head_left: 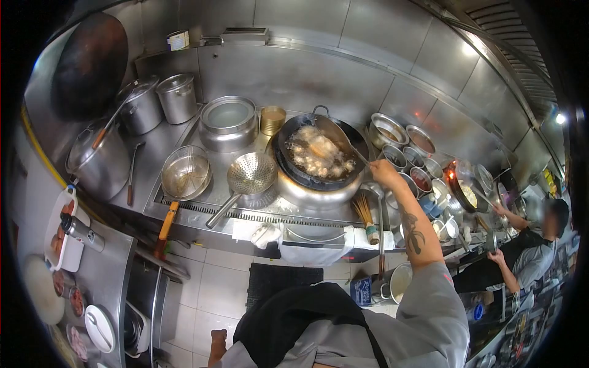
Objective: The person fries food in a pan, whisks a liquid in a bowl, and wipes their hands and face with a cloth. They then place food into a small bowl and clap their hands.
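Note:
My right hand point(384, 175) is closed around the handle of a metal ladle point(334, 133), whose broad head is over the far side of a dark wok point(358, 141). Pale, battered-looking pieces of food point(314, 150) bubble in the wok's oil. The wok sits on a round burner ring point(316, 194). Low at my side hangs my left hand point(218, 335), its fingers curled and holding nothing I can see, away from the counter.
Left of the wok lie a perforated strainer point(253, 172) and a wire skimmer point(186, 173). A bamboo brush point(366, 218) stands at the front edge. Sauce containers point(421, 179) line the right side. A co-worker point(531, 257) handles another wok point(464, 187) farther right.

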### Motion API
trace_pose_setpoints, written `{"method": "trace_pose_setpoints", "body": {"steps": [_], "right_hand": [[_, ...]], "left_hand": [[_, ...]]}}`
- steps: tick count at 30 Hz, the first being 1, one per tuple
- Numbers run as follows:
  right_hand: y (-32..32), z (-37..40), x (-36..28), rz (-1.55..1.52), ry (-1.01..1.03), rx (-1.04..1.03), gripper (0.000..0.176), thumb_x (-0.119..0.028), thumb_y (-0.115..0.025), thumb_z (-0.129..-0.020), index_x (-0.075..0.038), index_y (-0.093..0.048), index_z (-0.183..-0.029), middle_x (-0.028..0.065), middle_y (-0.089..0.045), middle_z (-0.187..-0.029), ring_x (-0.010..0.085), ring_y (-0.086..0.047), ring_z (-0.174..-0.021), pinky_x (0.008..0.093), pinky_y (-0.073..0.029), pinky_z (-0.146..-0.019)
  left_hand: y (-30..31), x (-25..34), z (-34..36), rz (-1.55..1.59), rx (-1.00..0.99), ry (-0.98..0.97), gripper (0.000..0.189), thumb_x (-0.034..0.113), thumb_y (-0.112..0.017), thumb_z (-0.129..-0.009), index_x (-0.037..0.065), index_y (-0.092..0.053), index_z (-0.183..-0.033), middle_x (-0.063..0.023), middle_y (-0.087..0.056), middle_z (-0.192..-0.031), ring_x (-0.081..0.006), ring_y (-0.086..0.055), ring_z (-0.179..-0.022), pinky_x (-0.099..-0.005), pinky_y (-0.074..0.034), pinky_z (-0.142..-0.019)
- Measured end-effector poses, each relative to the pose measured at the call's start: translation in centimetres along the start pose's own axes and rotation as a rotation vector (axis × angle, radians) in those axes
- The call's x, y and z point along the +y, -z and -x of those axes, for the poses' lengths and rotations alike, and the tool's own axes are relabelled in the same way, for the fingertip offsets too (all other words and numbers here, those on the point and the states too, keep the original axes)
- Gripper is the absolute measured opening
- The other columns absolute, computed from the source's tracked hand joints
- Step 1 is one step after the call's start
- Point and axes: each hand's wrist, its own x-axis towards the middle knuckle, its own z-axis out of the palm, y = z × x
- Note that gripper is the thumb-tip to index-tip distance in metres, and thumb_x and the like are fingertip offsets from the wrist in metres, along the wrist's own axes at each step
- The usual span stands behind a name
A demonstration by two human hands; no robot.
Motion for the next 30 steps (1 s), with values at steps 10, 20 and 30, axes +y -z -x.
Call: {"method": "trace_pose_setpoints", "body": {"steps": [10,20,30], "right_hand": [[1.7,-0.3,1.3,0.132,0.115,0.014,0.026,-0.016,-0.050,-0.084,-0.002,-0.066,-0.098,0.0188,-0.064,-0.074,0.0312,-0.062,-0.065,0.0404,-0.049,-0.061],[1.4,-2.1,-2.9,0.419,0.110,-0.069,0.022,-0.010,-0.051,-0.078,0.000,-0.067,-0.090,0.0245,-0.064,-0.088,0.0383,-0.062,-0.088,0.0431,-0.049,-0.081],[4.1,-0.2,-4.2,0.668,0.091,-0.032,0.019,-0.008,-0.052,-0.075,0.002,-0.066,-0.083,0.0238,-0.064,-0.087,0.0380,-0.063,-0.084,0.0457,-0.050,-0.074]], "left_hand": [[0.2,-0.4,0.3,-0.030,-0.016,-0.024,0.012,0.006,-0.058,-0.066,-0.005,-0.051,-0.068,-0.0111,-0.050,-0.059,-0.0222,-0.046,-0.049,-0.0407,-0.038,-0.046],[-0.4,0.7,-0.1,0.019,-0.008,0.013,0.015,0.005,-0.058,-0.066,-0.006,-0.052,-0.074,-0.0118,-0.052,-0.066,-0.0229,-0.048,-0.054,-0.0408,-0.040,-0.049],[-0.2,-0.9,0.8,-0.021,-0.062,-0.003,0.010,0.005,-0.057,-0.067,-0.003,-0.051,-0.067,-0.0100,-0.049,-0.056,-0.0205,-0.044,-0.045,-0.0375,-0.036,-0.042]]}}
